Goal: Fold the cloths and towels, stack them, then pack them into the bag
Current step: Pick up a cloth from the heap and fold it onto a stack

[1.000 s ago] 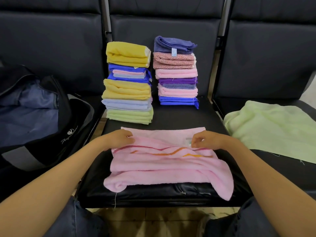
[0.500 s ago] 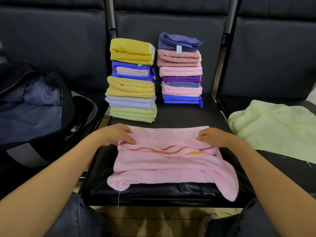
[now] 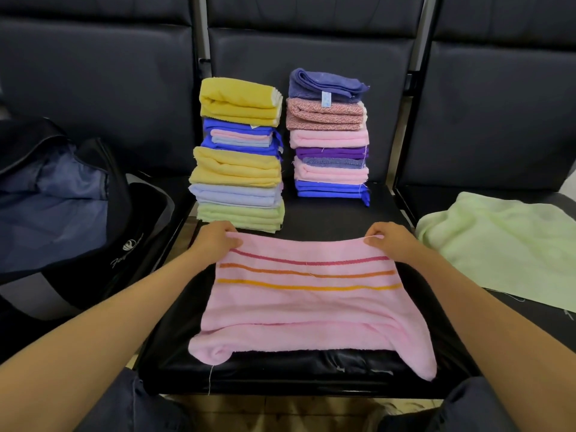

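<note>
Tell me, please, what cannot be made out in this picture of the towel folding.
Head view:
- Bag: cut off by the left edge; folds of its lining hide its contents.
- Light green towel: runs off the right edge.
- Tag on the top blue towel: too small to read.
- Pink towel: its top layer hides the layers beneath.

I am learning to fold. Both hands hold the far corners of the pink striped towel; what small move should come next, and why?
Probably lay the far edge flat on the seat and release: left hand and right hand pinch the pink towel at its far corners, while its near edge lies bunched, needing smoothing.
</note>
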The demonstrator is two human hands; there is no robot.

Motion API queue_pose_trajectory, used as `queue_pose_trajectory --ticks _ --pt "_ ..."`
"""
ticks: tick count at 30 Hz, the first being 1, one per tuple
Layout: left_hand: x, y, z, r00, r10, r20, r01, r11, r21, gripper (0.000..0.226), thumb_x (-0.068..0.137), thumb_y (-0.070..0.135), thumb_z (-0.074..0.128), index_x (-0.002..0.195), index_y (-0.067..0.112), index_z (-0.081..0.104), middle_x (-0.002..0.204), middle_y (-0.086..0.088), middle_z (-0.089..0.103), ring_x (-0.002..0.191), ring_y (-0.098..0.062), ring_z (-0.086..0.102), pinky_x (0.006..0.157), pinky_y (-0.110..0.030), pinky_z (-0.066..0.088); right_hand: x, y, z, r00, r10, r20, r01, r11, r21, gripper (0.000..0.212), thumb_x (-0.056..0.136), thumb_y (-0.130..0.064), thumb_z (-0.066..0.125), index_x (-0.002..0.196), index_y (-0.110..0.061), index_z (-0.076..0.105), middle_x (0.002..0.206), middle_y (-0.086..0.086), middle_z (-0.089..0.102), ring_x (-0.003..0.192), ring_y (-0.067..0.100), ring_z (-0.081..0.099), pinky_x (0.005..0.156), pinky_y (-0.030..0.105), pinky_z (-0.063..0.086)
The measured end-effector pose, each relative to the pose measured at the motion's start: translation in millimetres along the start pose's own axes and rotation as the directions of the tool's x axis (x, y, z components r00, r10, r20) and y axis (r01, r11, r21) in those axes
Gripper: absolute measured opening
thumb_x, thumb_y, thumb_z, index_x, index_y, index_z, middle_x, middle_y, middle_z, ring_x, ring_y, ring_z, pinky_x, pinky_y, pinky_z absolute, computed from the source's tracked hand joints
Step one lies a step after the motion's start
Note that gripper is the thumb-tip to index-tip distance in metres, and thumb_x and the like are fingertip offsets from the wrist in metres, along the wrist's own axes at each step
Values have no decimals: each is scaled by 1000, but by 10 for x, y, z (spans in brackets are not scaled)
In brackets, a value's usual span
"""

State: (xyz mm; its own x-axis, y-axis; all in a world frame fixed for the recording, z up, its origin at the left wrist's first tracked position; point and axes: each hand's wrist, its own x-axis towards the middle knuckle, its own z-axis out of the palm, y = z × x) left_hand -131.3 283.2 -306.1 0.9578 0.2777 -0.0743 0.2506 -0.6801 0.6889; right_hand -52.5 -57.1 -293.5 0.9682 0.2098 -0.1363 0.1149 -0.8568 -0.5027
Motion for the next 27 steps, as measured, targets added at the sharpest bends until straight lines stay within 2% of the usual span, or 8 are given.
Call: queue_pose_trajectory --ticks 3,6,9,12,15,19,23,27 --pt "53 -116 117 997 77 -19 -71 977 202 11 86 12 68 94 8 60 105 -7 52 91 -18 49 71 -22 40 48 66 144 1000 5 -28 -7 997 -77 7 93 -18 59 99 -14 59 113 8 57 98 21 56 81 25 39" --pt "106 -173 132 995 96 9 -95 954 284 40 86 13 70 122 7 53 123 -10 44 102 -23 51 85 -27 43 76 82 194 1000 5 18 -1 983 -182 36 90 -21 63 124 -16 51 132 8 37 99 20 53 95 28 42" --pt "151 -149 132 997 46 66 -66 940 335 48 85 14 71 129 7 51 129 -11 48 113 -25 52 92 -30 43 95 50 194 997 7 77 13 967 -255 50 90 -20 63 135 -19 42 138 8 31 111 24 54 100 31 42" --pt "153 -119 129 994 -6 107 -34 930 367 43 86 16 70 126 9 56 127 -10 52 110 -24 55 88 -32 47 104 66 184 990 -3 143 46 954 -295 40 90 -21 64 126 -21 48 125 7 41 99 19 52 89 27 45" --pt "101 -111 146 991 8 131 -61 914 400 31 89 15 66 119 7 61 120 -12 53 100 -26 56 78 -29 45 56 104 186 983 -19 185 76 949 -306 25 86 -19 68 108 -20 56 112 6 44 89 17 48 78 23 38" --pt "-19 -107 117 994 50 99 -81 932 353 10 89 15 66 93 6 64 96 -9 50 79 -22 51 66 -28 38 -71 111 194 984 -35 177 88 950 -300 19 83 -15 71 96 -15 57 103 2 37 84 18 48 70 22 39" --pt "-141 -121 -68 996 85 42 -92 967 236 27 82 20 72 65 10 53 69 -4 53 70 -24 56 60 -29 37 -261 125 136 987 -39 156 83 953 -290 32 80 -8 69 71 -23 43 83 0 49 72 18 48 50 20 34" --pt "-342 -48 -252 989 145 -29 -139 979 149 35 84 20 70 58 14 47 59 0 48 59 -17 45 56 -30 30 -500 54 -103 990 -106 94 128 955 -266 24 76 -9 73 81 -17 51 75 -5 49 77 17 48 53 14 31"
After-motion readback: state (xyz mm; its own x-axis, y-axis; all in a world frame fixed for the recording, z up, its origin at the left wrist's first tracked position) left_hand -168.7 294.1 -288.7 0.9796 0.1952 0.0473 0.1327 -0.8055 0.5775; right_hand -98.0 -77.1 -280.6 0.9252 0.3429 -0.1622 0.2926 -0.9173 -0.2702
